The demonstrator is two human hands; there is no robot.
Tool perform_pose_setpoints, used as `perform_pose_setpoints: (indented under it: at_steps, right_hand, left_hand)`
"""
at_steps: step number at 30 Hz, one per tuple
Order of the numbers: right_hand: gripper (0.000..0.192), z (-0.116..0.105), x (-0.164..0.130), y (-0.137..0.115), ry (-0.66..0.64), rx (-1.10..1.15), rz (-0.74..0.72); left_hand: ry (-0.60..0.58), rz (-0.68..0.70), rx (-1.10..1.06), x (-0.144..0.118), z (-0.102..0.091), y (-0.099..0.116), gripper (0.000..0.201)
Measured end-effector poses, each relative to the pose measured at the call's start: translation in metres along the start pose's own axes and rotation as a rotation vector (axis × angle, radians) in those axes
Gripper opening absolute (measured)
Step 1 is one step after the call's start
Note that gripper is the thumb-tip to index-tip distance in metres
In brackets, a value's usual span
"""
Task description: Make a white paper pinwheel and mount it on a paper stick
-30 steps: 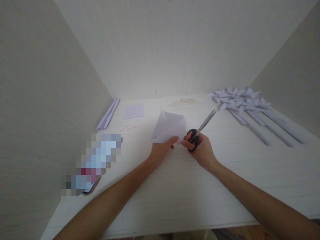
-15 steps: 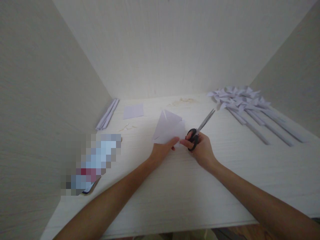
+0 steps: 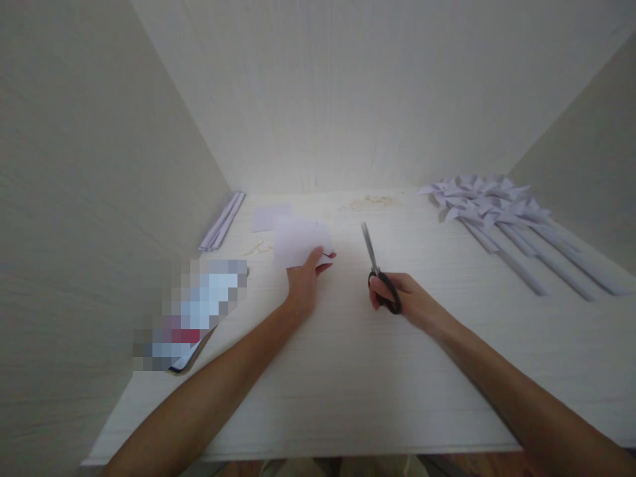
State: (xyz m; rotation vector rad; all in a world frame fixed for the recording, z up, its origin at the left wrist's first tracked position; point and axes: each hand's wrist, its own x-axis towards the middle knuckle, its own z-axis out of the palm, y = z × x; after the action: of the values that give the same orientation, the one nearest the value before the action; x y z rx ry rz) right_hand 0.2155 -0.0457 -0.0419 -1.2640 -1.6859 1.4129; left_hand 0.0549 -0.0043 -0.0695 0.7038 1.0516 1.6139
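Observation:
My left hand [image 3: 305, 283] grips a white sheet of paper [image 3: 297, 242] by its lower right edge, thumb on top and fingers beneath. The sheet is held over the table and partly overlaps another square of paper behind it. To the right, my right hand [image 3: 392, 290] has its fingers through the black handles of a pair of scissors [image 3: 373, 257]. The blades point away from me and slightly left, close together and apart from the paper.
Paper pinwheels [image 3: 491, 202] with rolled paper sticks lie at the back right. At the back left are several rolled paper sticks [image 3: 222, 220] and a flat paper square [image 3: 263, 217]. A phone-like object [image 3: 199, 311], its screen blurred, rests at the left. Walls enclose the white table [image 3: 348, 371].
My left hand has moved the paper left, away from my right hand, and turned it. The scissors have swung from pointing right to pointing forward and slightly left.

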Motion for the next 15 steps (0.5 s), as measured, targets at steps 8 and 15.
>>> perform_pose_setpoints:
  at_steps: [8, 15]
  right_hand:
    - [0.045, -0.0039, -0.0033, 0.0079, -0.235, -0.170, 0.131]
    - [0.044, -0.0031, -0.0029, 0.0092, -0.254, -0.179, 0.134]
  left_hand:
    - [0.008, -0.025, -0.059, -0.0009, 0.0018, 0.0017, 0.019]
    - [-0.076, -0.024, -0.055, -0.0031, 0.0016, 0.0022, 0.015]
